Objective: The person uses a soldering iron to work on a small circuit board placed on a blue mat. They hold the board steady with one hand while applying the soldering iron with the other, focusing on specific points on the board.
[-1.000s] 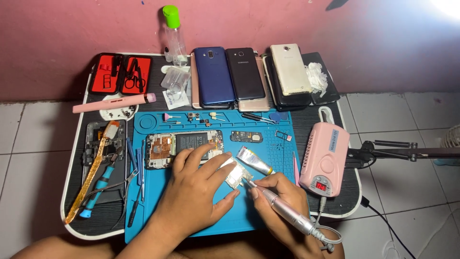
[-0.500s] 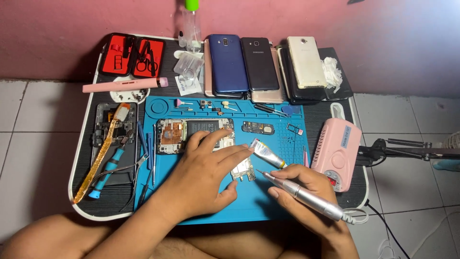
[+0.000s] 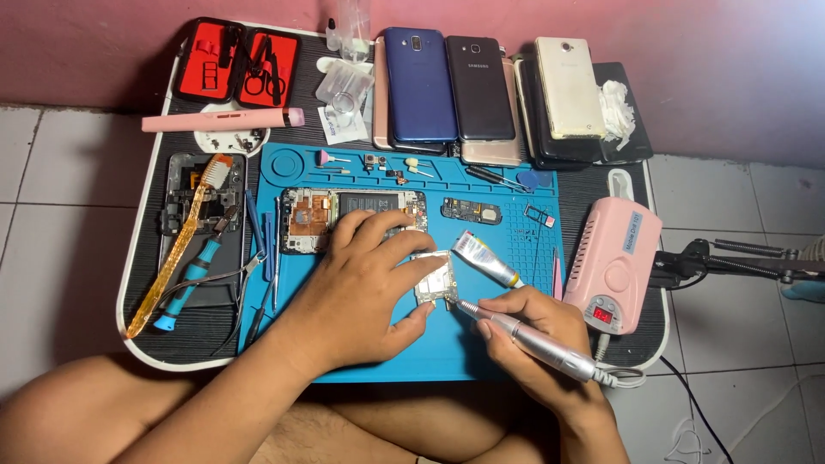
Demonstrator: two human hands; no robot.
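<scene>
While the left hand (image 3: pixel 369 275) pins a board (image 3: pixel 436 279), the right hand (image 3: pixel 537 331) grips a rotary pen (image 3: pixel 524 337).

The small circuit board (image 3: pixel 436 279) is a thin, roughly square piece with shiny silver shields and a pale edge. It lies flat on the blue work mat (image 3: pixel 481 344), near the middle of it, just below the opened phone (image 3: pixel 352 219). The fingers of the left hand (image 3: pixel 365 288) press on its left side and cover a part of it.

The rotary pen tool (image 3: pixel 528 339) is a slim silver-grey handpiece with a cable at the back end. The right hand (image 3: pixel 537 331) holds it like a pencil, tilted, and the tip touches the lower right corner of the board.
</scene>
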